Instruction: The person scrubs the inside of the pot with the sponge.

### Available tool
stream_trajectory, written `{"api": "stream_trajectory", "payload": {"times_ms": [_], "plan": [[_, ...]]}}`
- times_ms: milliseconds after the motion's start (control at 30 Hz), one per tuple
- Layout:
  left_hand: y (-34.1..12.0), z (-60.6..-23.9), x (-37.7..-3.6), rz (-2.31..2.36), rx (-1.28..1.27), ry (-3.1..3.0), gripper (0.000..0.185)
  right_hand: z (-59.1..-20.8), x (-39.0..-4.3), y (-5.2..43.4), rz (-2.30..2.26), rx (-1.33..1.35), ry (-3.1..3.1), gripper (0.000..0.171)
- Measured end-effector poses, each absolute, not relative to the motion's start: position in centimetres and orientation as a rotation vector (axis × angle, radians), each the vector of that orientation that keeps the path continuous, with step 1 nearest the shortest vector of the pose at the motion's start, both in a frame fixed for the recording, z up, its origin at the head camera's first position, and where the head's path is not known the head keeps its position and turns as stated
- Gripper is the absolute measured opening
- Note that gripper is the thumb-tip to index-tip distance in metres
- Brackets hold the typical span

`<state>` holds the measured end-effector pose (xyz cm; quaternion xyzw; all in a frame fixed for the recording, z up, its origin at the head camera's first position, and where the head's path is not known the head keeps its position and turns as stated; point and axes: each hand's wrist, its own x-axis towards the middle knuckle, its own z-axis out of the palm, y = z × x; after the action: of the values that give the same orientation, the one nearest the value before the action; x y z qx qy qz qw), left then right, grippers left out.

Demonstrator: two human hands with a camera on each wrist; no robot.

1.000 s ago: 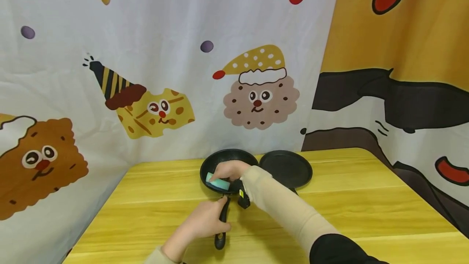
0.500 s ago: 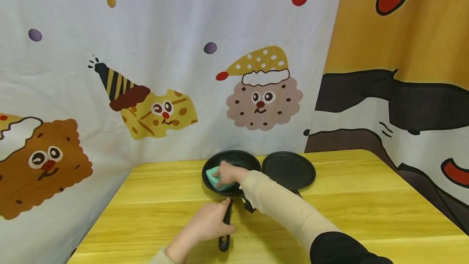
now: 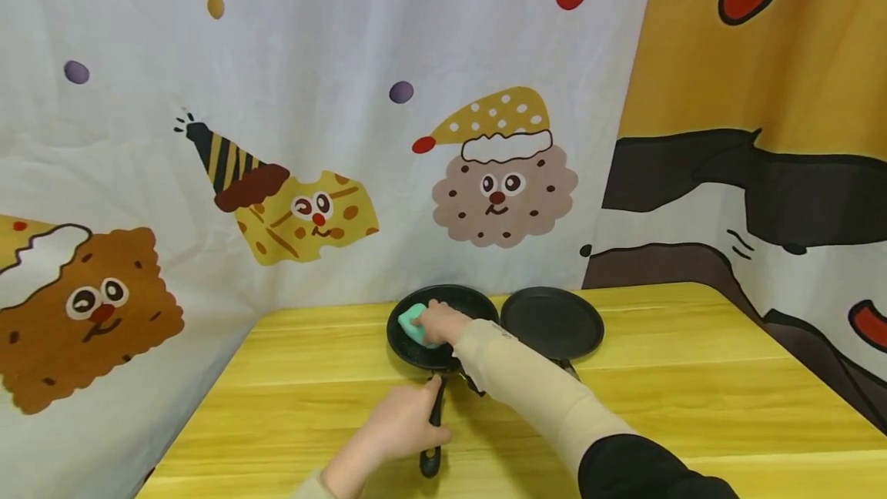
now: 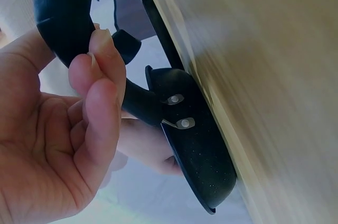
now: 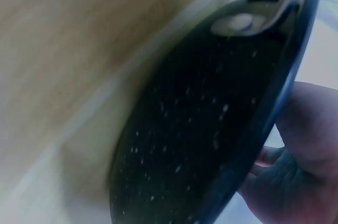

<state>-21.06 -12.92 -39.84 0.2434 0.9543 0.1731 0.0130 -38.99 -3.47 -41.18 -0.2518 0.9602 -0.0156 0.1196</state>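
A black frying pan (image 3: 478, 306) stands on the wooden table, its handle (image 3: 431, 462) pointing toward me. My left hand (image 3: 405, 422) grips that handle; in the left wrist view the fingers curl round the dark handle (image 4: 63, 18), which joins the pan wall (image 4: 198, 150) by two rivets. Inside the pan my right hand (image 3: 443, 322) holds a turquoise sponge (image 3: 414, 323) against the left part of the inner surface. The right wrist view shows the pan's speckled outer side (image 5: 185, 123), with the right hand (image 5: 301, 176) partly hidden behind the rim.
Right beside the pan lies a flat black round griddle (image 3: 552, 322), its handle (image 3: 570, 368) partly covered by my right sleeve (image 3: 533, 376). The yellow wooden table (image 3: 312, 391) ends at a curtain (image 3: 333, 45) printed with cartoon food.
My right hand has shifted the sponge from the pan's near left side up and farther back along its left inner surface. The left hand keeps its grip on the handle.
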Motion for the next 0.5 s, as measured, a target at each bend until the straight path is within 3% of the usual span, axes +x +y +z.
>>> {"api": "stream_trajectory", "payload": {"times_ms": [267, 500], "plan": [[-12.4, -39.7, -20.7, 0.534, 0.695, 2.932, 0.078, -41.7, -40.2, -2.5, 0.046, -0.75, 2.876, 0.05], [-12.2, -39.7, -20.7, 0.553, 0.612, 2.909, 0.077, -41.8, -40.9, -1.8, 0.39, -0.852, 2.982, 0.049]]}}
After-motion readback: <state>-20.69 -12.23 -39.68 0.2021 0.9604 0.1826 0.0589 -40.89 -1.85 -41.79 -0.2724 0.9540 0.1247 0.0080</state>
